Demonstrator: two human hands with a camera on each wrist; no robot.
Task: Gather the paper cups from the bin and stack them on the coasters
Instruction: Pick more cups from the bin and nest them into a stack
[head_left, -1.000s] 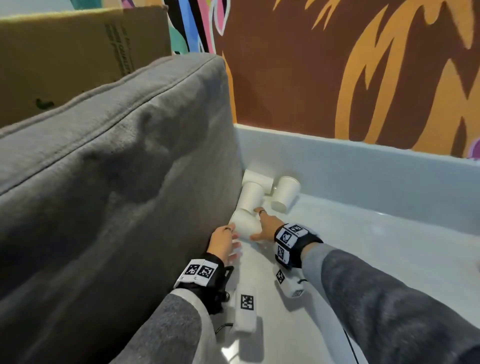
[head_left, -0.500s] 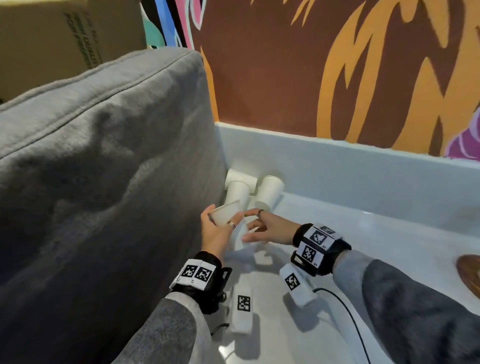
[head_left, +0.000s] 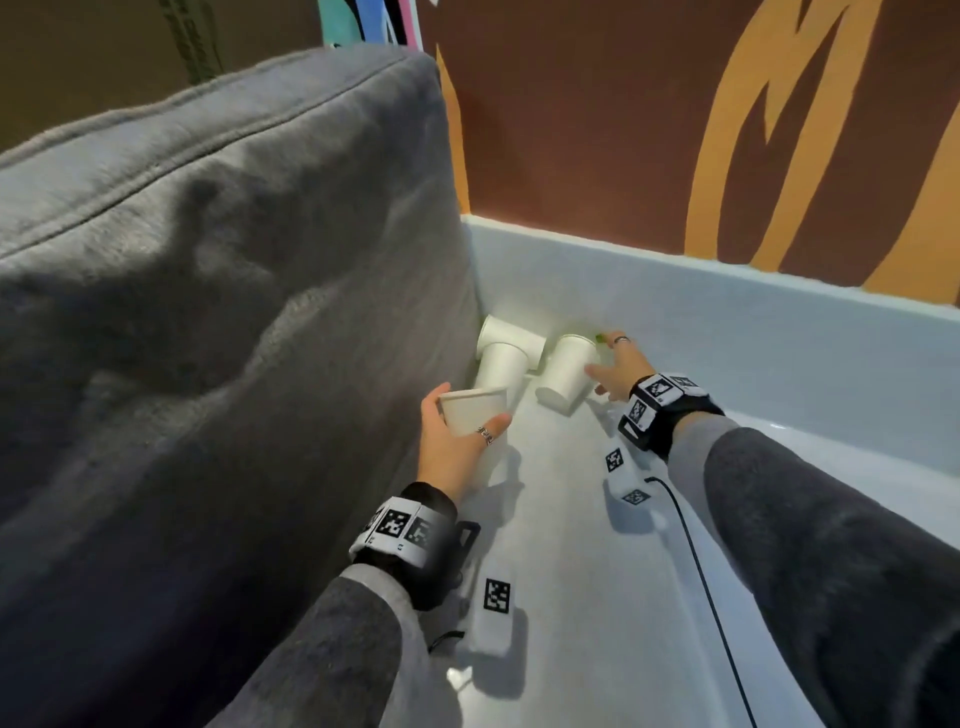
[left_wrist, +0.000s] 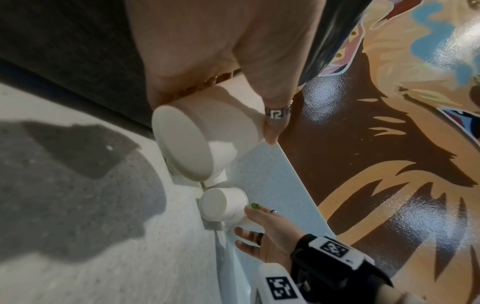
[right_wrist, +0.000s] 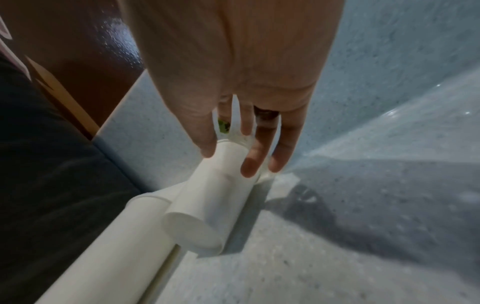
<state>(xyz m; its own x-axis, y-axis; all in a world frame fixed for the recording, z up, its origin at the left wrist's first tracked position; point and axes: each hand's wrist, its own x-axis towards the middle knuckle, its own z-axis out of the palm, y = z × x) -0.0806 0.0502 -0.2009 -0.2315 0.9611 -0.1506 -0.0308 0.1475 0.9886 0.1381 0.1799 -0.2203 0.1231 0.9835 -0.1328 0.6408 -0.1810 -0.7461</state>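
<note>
Several white paper cups lie in the far left corner of a pale bin (head_left: 727, 291). My left hand (head_left: 467, 415) (left_wrist: 213, 121) grips one cup (head_left: 480, 402) (left_wrist: 187, 144) round its side and holds it above the bin floor. Beyond it, two cups (head_left: 498, 369) lie on their sides against the grey cushion. My right hand (head_left: 597, 356) (right_wrist: 228, 162) reaches to a further cup (head_left: 563, 376) (right_wrist: 207, 201) lying on its side. Its straight, spread fingers (right_wrist: 249, 164) touch the cup near the rim, the thumb on one side. The left wrist view shows the same cup (left_wrist: 223, 203) with my right hand (left_wrist: 244, 218) at it.
A big grey cushion (head_left: 234, 312) fills the left side and leans into the bin. The bin's far wall (head_left: 779, 322) runs behind the cups under a brown and orange painted wall (head_left: 623, 130). A black cable (head_left: 696, 561) trails from my right wrist.
My left hand keeps its hold on the cup. My right hand has left the spot beside it and reached farther back and right to the lying cup.
</note>
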